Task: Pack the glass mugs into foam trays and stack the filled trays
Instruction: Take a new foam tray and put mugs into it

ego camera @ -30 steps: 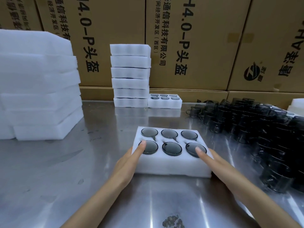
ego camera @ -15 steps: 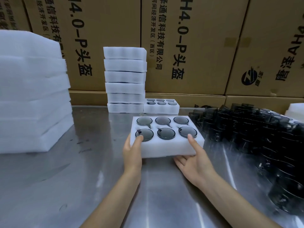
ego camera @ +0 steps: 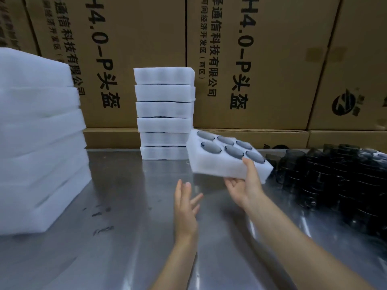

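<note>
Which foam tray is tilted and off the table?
The filled tray gripped by the right hand, beside the stack; the stacked trays all lie flat.

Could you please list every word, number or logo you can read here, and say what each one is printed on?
"H4.0-P头盔": large black print, turned sideways, on the right cardboard box.
"4.0-P头盔": same print on the left cardboard box, its first letter cut off by the frame.
"科技有限公司": smaller column on both boxes; the characters above it are only partly legible.
"(西区)": small print on the right box.
Round black logo: its characters are too blurred to read.
</note>
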`<state>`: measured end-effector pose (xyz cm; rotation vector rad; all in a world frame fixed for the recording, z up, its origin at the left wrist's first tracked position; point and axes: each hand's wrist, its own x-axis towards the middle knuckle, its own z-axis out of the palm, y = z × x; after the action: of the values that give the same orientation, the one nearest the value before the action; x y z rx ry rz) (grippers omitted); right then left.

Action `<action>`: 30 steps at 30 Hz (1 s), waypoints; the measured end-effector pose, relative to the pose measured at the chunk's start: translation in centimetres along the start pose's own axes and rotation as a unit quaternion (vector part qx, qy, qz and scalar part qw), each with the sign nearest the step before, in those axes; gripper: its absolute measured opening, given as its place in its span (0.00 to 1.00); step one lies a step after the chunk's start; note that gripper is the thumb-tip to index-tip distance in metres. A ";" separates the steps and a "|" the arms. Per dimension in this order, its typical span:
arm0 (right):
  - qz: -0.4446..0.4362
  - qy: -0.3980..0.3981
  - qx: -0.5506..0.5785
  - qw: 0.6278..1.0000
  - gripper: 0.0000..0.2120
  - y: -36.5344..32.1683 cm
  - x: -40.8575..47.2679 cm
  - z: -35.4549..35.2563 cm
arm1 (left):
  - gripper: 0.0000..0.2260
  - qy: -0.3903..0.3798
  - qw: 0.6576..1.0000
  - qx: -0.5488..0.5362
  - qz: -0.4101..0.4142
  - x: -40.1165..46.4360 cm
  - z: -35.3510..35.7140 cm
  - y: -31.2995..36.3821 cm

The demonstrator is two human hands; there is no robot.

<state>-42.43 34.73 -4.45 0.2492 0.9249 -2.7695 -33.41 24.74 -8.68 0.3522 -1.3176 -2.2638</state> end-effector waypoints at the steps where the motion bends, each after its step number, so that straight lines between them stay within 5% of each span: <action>1: -0.004 -0.004 -0.003 1.000 0.09 -0.5 1.2 1.0 | 0.15 0.001 1.000 -0.001 0.002 0.1 0.0 0.0; 8: -0.035 0.048 -0.027 0.998 0.23 -3.0 9.5 5.5 | 0.13 -0.010 1.000 0.002 -0.007 1.1 0.3 -0.1; 13: -0.066 0.087 -0.051 0.993 0.27 -3.5 14.5 5.3 | 0.20 -0.022 1.000 0.007 -0.017 1.6 0.4 0.2; 15: -0.069 0.089 -0.055 0.992 0.29 -3.5 16.1 5.1 | 0.14 -0.015 0.999 0.007 -0.039 2.1 0.6 0.3; 22: -0.012 0.035 -0.089 0.995 0.30 -2.9 19.6 5.4 | 0.11 -0.011 0.998 0.032 -0.055 2.0 1.0 0.7; 30: -0.048 0.038 -0.090 0.994 0.26 -3.0 21.4 5.5 | 0.13 -0.018 0.997 0.048 -0.053 1.6 1.5 1.1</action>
<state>-64.33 30.61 -3.22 0.2897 1.2289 -2.7548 -35.14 24.51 -6.94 0.4262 -1.4606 -2.3093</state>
